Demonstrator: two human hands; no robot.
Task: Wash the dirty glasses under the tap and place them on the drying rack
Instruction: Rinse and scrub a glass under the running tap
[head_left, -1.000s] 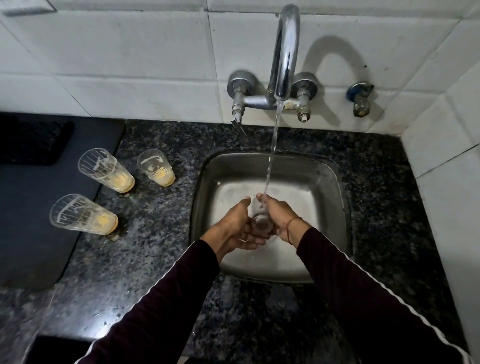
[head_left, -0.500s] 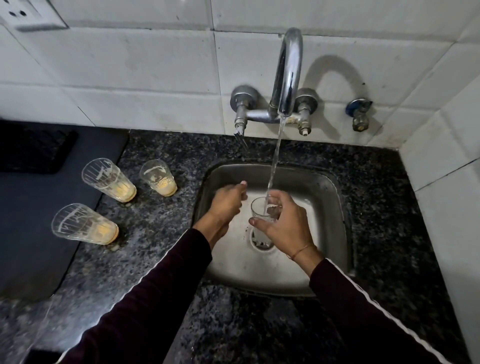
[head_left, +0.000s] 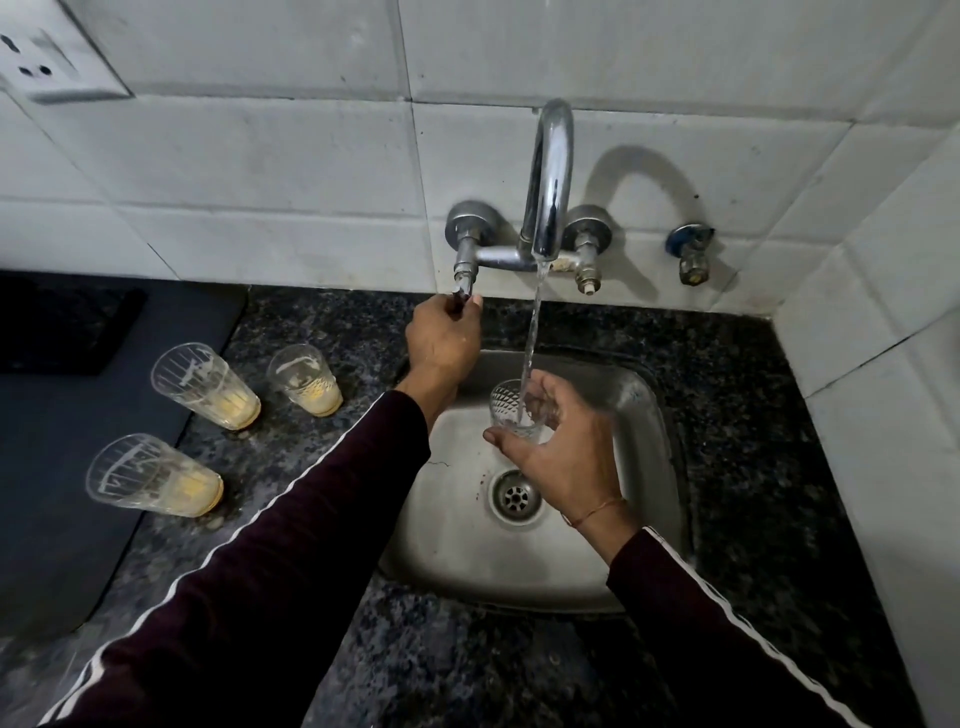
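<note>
My right hand (head_left: 566, 457) holds a small clear patterned glass (head_left: 511, 410) upright over the steel sink (head_left: 660, 467). Water runs from the chrome tap (head_left: 548, 192) straight into it. My left hand (head_left: 441, 338) grips the tap's left handle (head_left: 462, 291) at the wall. Three dirty glasses with yellowish dregs stand on the dark granite counter (head_left: 753, 405) left of the sink: one at the back left (head_left: 205, 387), one nearer the sink (head_left: 306, 379), one in front (head_left: 153, 478).
A dark mat (head_left: 62, 467) covers the counter's far left, with a black object (head_left: 62, 322) at its back. The tiled wall holds a socket (head_left: 47, 62) at upper left and a small valve (head_left: 691, 254) right of the tap. A tiled side wall closes the right.
My left hand let go of the glass, rose out of the sink and took the tap's left handle. My right hand lifted the glass higher under the stream.
</note>
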